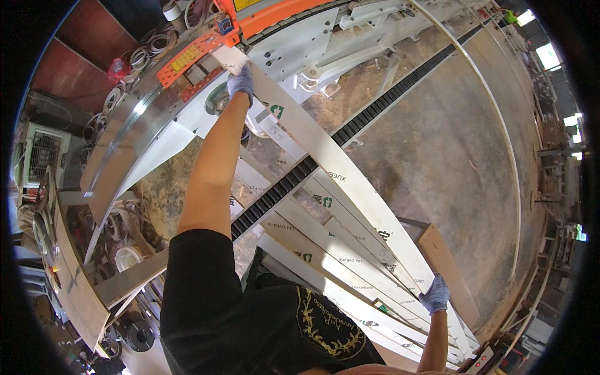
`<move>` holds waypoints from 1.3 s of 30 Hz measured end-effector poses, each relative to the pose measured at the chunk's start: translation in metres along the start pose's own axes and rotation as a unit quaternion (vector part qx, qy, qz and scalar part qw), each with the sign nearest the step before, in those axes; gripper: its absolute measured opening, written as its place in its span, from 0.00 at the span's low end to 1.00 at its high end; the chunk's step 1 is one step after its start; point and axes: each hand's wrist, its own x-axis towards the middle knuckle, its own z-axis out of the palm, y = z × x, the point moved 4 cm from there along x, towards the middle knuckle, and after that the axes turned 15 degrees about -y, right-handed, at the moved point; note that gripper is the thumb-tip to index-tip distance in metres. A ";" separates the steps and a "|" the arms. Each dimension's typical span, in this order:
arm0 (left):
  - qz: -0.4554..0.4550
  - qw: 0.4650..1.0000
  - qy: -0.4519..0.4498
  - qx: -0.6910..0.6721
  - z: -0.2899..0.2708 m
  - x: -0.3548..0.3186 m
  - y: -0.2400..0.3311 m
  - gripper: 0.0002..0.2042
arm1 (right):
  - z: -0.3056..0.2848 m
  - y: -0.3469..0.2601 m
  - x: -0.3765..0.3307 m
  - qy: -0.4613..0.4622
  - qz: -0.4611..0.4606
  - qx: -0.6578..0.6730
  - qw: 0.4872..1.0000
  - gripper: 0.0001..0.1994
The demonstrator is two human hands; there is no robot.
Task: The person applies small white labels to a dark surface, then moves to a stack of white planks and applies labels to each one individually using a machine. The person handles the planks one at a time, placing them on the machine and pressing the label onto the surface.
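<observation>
A long white board strip (pixel 359 178) with a protective printed film slants across the view from upper left to lower right. My left hand (pixel 240 84), in a grey-blue glove, grips it near its far end, beside the machine's orange plate. My right hand (pixel 435 295), gloved alike, holds its near end by the edge. Both hands are closed on it, their undersides hidden. Below the held strip lie several similar white strips (pixel 350 261), fanned out and overlapping in front of my body.
A white machine (pixel 294 53) with an orange cover (pixel 275 19) stands at the far side. A black ribbed track (pixel 400 94) runs diagonally under the strip. A brown board (pixel 444 262) lies right of the strips. A curved-looking wooden panel (pixel 72 269) and a bucket (pixel 130 256) are at left.
</observation>
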 end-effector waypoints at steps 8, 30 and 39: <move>-0.020 1.000 -0.007 -0.007 0.040 -0.004 0.020 0.30 | -0.007 0.015 0.034 0.027 -0.004 -0.041 0.999 0.42; 0.181 0.923 -0.332 -0.068 0.198 -0.161 -0.040 0.21 | -0.011 0.140 0.171 0.118 0.065 -0.048 0.990 0.35; 0.180 0.741 -0.467 0.448 0.057 -0.549 -0.165 0.23 | 0.215 0.005 0.041 0.107 -0.217 0.121 0.963 0.22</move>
